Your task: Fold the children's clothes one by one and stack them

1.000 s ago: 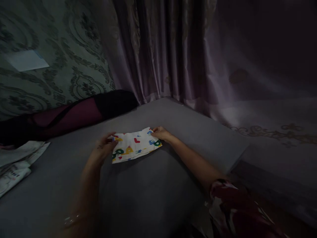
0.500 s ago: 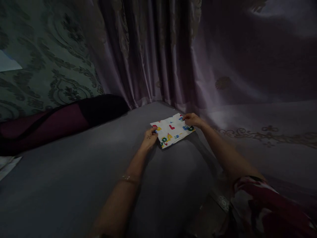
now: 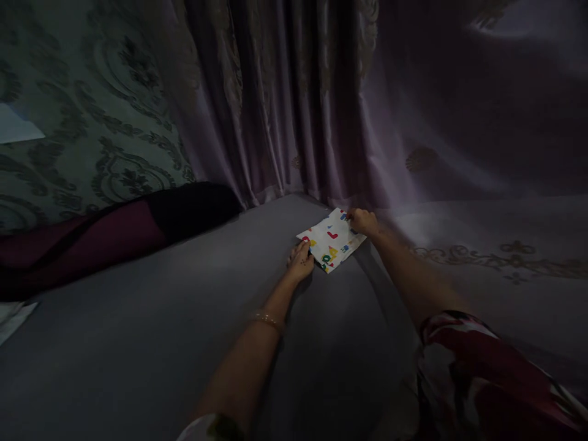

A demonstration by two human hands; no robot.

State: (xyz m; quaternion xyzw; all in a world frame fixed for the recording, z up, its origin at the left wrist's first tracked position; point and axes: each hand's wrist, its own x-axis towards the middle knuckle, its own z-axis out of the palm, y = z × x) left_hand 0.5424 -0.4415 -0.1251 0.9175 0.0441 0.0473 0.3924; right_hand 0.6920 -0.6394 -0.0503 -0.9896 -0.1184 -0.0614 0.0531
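Observation:
A folded white sheet [image 3: 331, 236] printed with red, yellow, green and blue letters lies at the middle of the head view, low over the grey surface; whether it is cloth or paper I cannot tell. My left hand [image 3: 301, 260] grips its near left edge, with the thumb and fingers closed there. At the right side, my right hand [image 3: 364, 222] is closed on the far right edge, its fingertips partly hidden behind the knuckles.
Under the sheet spreads a grey bed-like surface [image 3: 193, 318]. A long maroon and black bundle [image 3: 151, 223] lies along the patterned wall. Purple curtains [image 3: 312, 110] hang behind and to the right. White papers [image 3: 13, 318] show at the left edge.
My left hand has moved right, bringing the sheet's left side closer to my right hand. The sheet now looks narrower and more turned. My right hand has shifted slightly right.

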